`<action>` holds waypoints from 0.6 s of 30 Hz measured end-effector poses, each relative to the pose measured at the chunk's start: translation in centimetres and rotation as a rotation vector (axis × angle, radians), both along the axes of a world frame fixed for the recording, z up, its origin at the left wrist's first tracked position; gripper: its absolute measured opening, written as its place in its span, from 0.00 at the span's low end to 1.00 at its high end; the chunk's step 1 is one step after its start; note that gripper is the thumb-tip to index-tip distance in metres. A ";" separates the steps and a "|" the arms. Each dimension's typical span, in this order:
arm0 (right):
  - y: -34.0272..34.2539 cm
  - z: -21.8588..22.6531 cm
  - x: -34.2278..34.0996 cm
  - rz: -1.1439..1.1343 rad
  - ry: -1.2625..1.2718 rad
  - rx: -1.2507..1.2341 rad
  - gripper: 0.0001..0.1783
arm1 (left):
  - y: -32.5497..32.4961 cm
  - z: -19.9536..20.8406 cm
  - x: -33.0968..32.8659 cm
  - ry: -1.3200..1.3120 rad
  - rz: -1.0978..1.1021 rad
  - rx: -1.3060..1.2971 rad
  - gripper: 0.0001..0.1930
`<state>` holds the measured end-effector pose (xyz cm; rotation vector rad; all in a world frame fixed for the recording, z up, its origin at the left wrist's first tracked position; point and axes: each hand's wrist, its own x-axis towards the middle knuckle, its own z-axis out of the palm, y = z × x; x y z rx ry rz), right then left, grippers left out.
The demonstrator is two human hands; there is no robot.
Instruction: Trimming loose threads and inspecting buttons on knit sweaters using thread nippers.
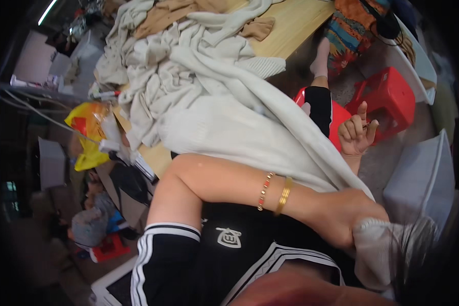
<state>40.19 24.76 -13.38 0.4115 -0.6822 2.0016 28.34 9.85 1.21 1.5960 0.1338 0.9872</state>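
Note:
A long piece of cream knit fabric runs from the table across my front to the right side. My left hand, with two bracelets on its arm, reaches across my body and is closed on a bunched end of the cream knit fabric; its fingers are mostly hidden. Beyond the fabric, my right hand is raised, index finger and thumb apart, the other fingers curled. A small dark spot shows between them, too small to make out. The right forearm disappears behind the fabric.
Crumpled cream and tan knits cover much of the wooden table. Red plastic stools stand at the right, near a grey-white bin. A yellow plastic bag hangs at the left by a white cable. A person sits farther left.

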 end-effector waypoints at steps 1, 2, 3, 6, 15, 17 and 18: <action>-0.2 -0.6 0.7 -0.052 0.038 0.004 0.31 | -0.2 0.1 0.6 -0.019 -0.104 0.000 0.22; -0.3 -1.2 1.2 -0.089 0.007 -0.079 0.29 | 0.0 0.7 0.5 0.072 -0.206 -0.002 0.23; -0.5 -1.7 1.7 -0.124 -0.027 -0.163 0.26 | 0.3 0.8 0.1 0.120 -0.218 -0.002 0.25; -1.4 -4.5 4.9 -0.168 0.025 -0.271 0.25 | 2.3 0.8 -1.2 0.343 -0.216 0.099 0.31; -7.5 -13.0 14.2 -0.430 -0.137 -0.629 0.21 | 14.8 7.6 -12.6 1.014 0.112 1.443 0.05; -7.3 -13.9 14.1 -0.445 -0.153 -0.690 0.20 | 20.2 15.5 -18.2 1.426 0.286 1.314 0.10; -7.2 -14.3 14.1 -0.475 -0.165 -0.749 0.20 | 21.5 18.0 -19.5 1.437 0.297 1.287 0.10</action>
